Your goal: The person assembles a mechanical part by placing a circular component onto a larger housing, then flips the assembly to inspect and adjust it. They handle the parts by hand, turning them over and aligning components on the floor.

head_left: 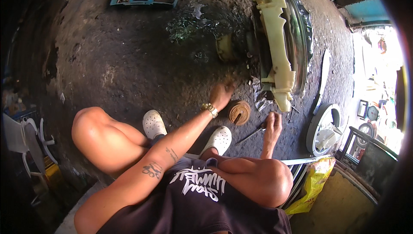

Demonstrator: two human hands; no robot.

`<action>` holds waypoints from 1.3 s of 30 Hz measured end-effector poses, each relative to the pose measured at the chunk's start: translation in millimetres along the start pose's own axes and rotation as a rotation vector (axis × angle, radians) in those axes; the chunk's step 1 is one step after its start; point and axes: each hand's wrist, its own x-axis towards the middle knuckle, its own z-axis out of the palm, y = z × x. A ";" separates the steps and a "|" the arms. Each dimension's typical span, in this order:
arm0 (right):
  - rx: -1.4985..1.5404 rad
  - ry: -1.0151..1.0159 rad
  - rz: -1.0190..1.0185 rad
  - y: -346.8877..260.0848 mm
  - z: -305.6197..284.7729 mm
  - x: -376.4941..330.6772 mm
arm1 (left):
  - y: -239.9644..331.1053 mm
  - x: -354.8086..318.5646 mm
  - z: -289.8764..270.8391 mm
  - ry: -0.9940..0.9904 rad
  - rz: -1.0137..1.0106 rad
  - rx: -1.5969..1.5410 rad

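Observation:
My left hand (221,95), with a gold watch at the wrist, hovers over the dark ground; its fingers are smeared by motion. Beside it lies a round, rusty slotted metal weight (239,112). To the right of that, my right hand (272,124) is closed low over the ground around a thin metal rod (249,137), which slants down to the left. How the rod ends behind the fingers is hidden. Just beyond both hands stands a large round machine part with a cream plastic bracket (277,40) and a shiny curved rim (301,49). A yellowish cylindrical piece (224,47) sits left of it.
A teal tray (144,2) of wrenches and other tools lies far ahead. Wet, oily ground (185,27) spreads before me. At right are a white ring-shaped part (316,133), a long pale strip (325,74) and a yellow bag (316,182). A white chair (19,133) stands left.

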 end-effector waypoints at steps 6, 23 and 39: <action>-0.205 -0.090 0.109 36.1 12.3 -52.2 | -21.8 81.6 -44.7 0.317 -0.266 -0.384; 0.222 0.107 -0.047 -24.7 12.7 11.4 | 7.9 165.3 -49.1 0.233 -0.288 -0.311; 0.216 0.023 -0.129 -145.2 -24.8 56.5 | 95.9 186.7 -105.7 0.359 0.047 0.366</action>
